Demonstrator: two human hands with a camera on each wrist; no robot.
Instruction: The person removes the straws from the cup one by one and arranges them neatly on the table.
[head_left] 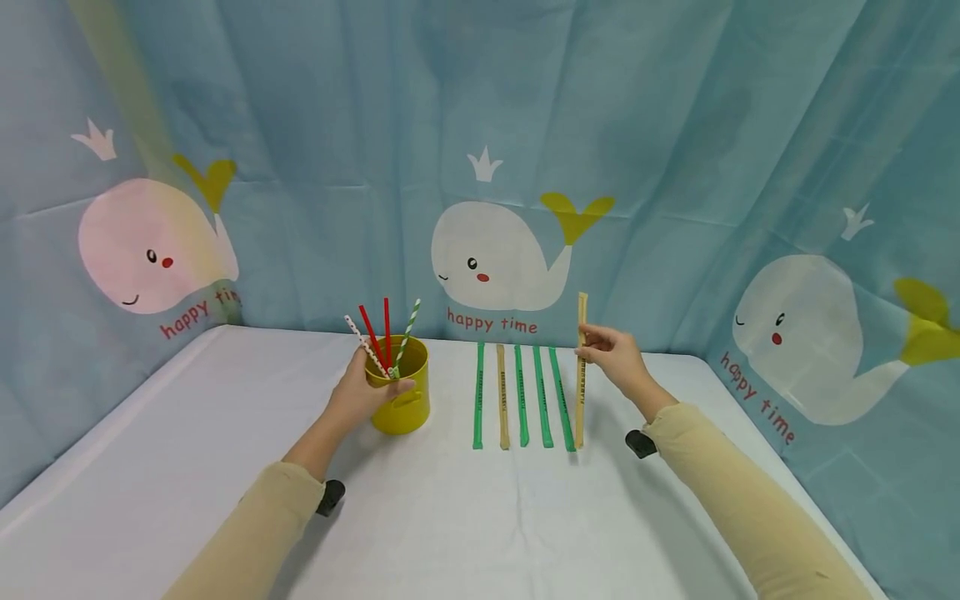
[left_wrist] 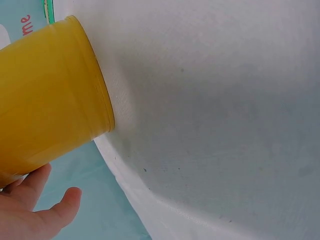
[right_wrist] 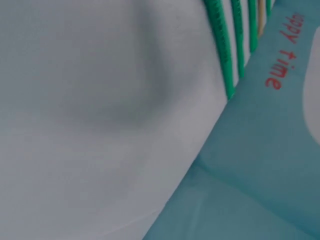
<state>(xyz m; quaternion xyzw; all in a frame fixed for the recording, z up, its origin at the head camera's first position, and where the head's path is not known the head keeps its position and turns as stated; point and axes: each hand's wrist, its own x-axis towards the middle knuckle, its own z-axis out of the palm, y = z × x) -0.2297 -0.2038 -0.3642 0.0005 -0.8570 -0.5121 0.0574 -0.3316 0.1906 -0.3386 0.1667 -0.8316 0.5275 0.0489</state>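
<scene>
In the head view my left hand (head_left: 358,393) grips the upper left side of a yellow bucket (head_left: 408,410), thumb across its front near the small handle. Out of the bucket stick two red straws (head_left: 387,321), a green-and-white striped straw (head_left: 410,323) and a white spotted straw (head_left: 357,333). The left wrist view has the bucket's side (left_wrist: 55,85) with fingers (left_wrist: 60,212) at it. My right hand (head_left: 613,357) pinches a tan wrapped straw (head_left: 581,400) by its upper half, held upright. Neither that straw nor the right hand shows in the right wrist view.
On the white table (head_left: 450,517), green wrapped straws (head_left: 478,400) and one tan wrapped straw (head_left: 502,396) lie in a row between the hands. The rightmost green one (head_left: 561,396) is right beside the held straw. A blue whale-print curtain (head_left: 337,233) hangs behind the table.
</scene>
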